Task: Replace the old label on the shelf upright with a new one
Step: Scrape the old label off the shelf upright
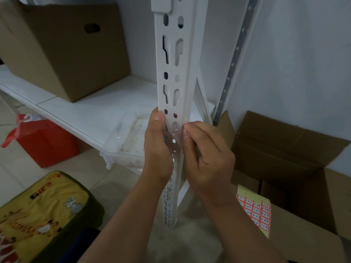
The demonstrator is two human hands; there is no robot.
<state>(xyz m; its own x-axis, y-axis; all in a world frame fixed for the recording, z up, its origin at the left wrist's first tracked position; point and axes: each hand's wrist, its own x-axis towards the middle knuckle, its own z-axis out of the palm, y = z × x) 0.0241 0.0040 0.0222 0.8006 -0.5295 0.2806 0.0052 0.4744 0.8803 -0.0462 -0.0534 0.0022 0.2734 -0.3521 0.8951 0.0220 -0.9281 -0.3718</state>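
A white slotted shelf upright (171, 59) rises through the middle of the view. My left hand (157, 149) is wrapped around its left edge, thumb pressed on the front face. My right hand (207, 154) has its thumb and fingertips pinched together at the upright's right edge, at a small pale spot there; whether that spot is a label I cannot tell. A sheet of red stickers with handwritten numbers (254, 211) lies on a cardboard box at the lower right.
A closed cardboard box (62, 48) sits on the white shelf board (79, 111). A clear plastic tray (129, 141) hangs over the shelf edge. A red bag (43, 141) and a yellow cushion (41, 211) are on the floor. Open cardboard boxes (288, 154) stand to the right.
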